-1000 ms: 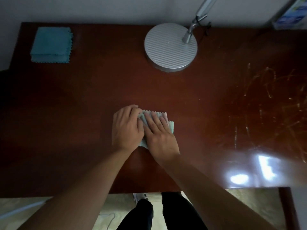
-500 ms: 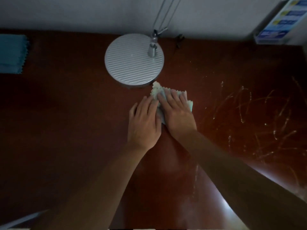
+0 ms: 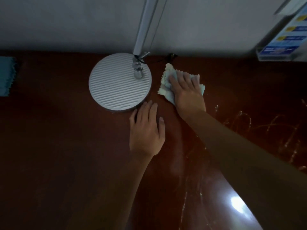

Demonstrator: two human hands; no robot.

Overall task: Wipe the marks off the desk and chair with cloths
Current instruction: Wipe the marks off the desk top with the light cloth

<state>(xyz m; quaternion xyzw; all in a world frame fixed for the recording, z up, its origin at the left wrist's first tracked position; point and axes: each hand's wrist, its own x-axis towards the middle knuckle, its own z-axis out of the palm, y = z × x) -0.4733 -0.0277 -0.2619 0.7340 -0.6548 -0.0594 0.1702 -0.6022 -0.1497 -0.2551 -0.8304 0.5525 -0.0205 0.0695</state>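
A pale cloth [image 3: 166,78] with zigzag edges lies flat on the dark red-brown desk [image 3: 58,146], just right of the lamp base. My right hand [image 3: 186,90] presses on it with straight, spread fingers. My left hand [image 3: 147,128] rests flat on the bare desk in front of the lamp base, apart from the cloth, fingers straight. Pale scribbled marks [image 3: 265,130] cover the desk to the right of my right arm. No chair is in view.
A round ribbed silver lamp base [image 3: 119,83] with its arm [image 3: 146,25] stands at the back centre, close to both hands. Folded teal cloths [image 3: 6,75] lie at the far left edge. A leaflet holder [image 3: 285,39] sits at the back right against the wall.
My right hand has pushed the cloth further back, beside the lamp base. My left hand has come off the cloth and now rests on the bare desk. The view moved forward.
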